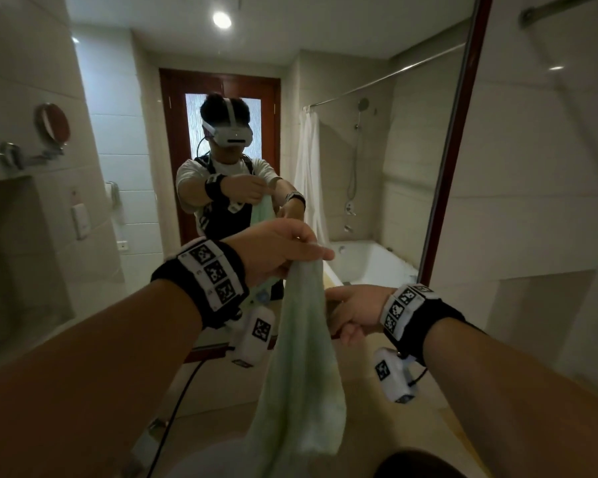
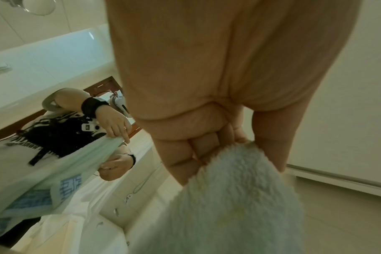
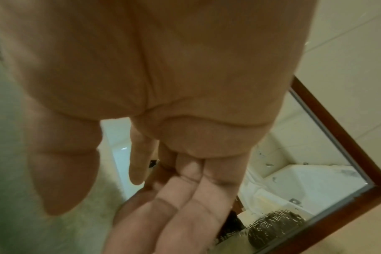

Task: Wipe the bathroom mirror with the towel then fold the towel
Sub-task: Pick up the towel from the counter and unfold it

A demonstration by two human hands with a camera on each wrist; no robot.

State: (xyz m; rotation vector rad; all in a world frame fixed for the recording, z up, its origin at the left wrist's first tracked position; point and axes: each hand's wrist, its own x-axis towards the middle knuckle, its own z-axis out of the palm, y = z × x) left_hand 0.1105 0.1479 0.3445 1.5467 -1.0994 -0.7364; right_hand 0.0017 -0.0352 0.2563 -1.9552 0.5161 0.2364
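In front of the large wood-framed bathroom mirror (image 1: 377,160), the left hand (image 1: 273,251) is pinching the top of the pale green fluffy towel (image 1: 301,367), which is hanging free of the glass. The right hand (image 1: 354,313), fingers loosely extended, seems to be touching the towel's edge, though that is hard to see. Wiping looks finished; folding is barely beginning.

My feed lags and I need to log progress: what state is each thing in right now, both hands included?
Towel: hanging in the air, off the mirror, not yet folded.
Left hand: grip pinched on the towel's top edge.
Right hand: fingers at the towel's side lower down; whether it really holds is unclear.
Mirror: nothing touching it, some droplets at its lower corner.
Door: seen in the mirror, closed.
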